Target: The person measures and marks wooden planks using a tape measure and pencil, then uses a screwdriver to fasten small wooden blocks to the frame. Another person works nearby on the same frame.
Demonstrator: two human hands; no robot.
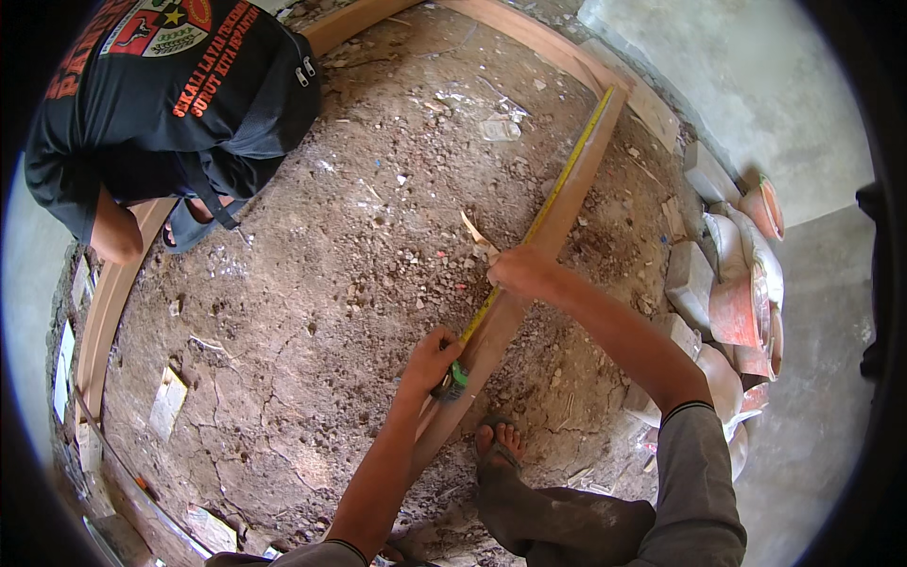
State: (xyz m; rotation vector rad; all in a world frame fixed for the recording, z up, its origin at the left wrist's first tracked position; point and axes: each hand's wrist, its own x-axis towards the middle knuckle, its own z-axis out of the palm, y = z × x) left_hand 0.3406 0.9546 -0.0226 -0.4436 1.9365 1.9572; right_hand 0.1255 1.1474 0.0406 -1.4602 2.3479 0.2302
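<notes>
A long wooden beam (494,342) runs slantwise over the dirt floor, from near my feet to the far right. Along its left edge lies the yellow blade of a tape measure (567,177), pulled out to the beam's far end. My left hand (432,362) is closed on the green and dark tape case (453,380) at the near part of the beam. Farther up, my right hand (521,272) is closed at the beam's edge, over the blade. A pale, thin sliver (477,232) shows by its fingertips; whether I hold it is unclear.
A person in a black shirt (217,71) bends over at the upper left, beside another timber (106,312). More timber (520,33) lies along the far side. Pale blocks (690,283), orange buckets (737,312) and sacks (756,246) line the right wall.
</notes>
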